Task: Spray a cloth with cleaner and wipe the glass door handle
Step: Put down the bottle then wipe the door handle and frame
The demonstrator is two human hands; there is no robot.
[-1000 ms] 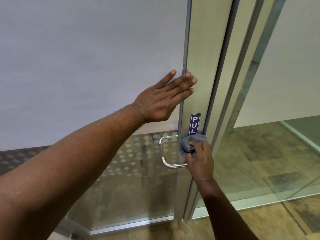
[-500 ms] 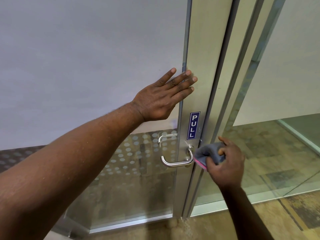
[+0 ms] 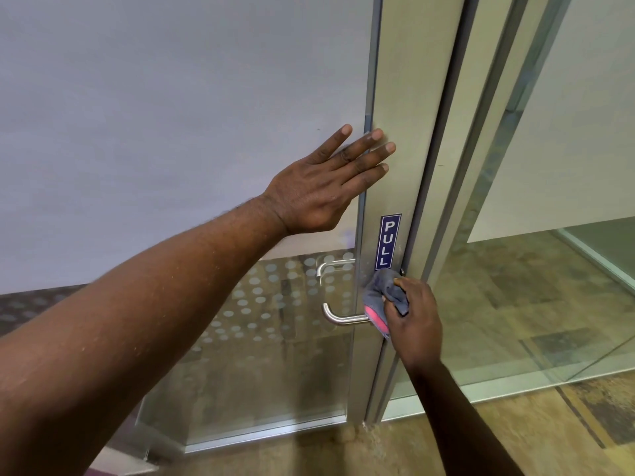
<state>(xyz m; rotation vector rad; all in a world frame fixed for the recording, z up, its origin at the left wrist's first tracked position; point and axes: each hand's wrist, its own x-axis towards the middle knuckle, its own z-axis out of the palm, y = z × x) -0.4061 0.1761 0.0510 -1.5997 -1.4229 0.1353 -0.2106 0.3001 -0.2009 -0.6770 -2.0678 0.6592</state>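
Note:
A steel lever handle [image 3: 340, 317] sticks out leftward from the metal stile of the glass door [image 3: 402, 139]. My right hand [image 3: 414, 324] grips a bunched grey cloth with a pink edge [image 3: 381, 297] and presses it against the base of the handle, just under a blue PULL sticker [image 3: 388, 241]. The handle's root is hidden by the cloth. My left hand [image 3: 326, 187] lies flat with spread fingers on the frosted glass and the stile, above the handle. No spray bottle is in view.
A second handle [image 3: 331, 267] shows through the glass on the door's far side. A fixed glass panel [image 3: 549, 235] stands to the right of the door frame. Patterned carpet [image 3: 515, 434] covers the floor below.
My right hand went out to the right of the door edge with the cloth, then came back left onto the handle's base. My left hand has stayed pressed on the door.

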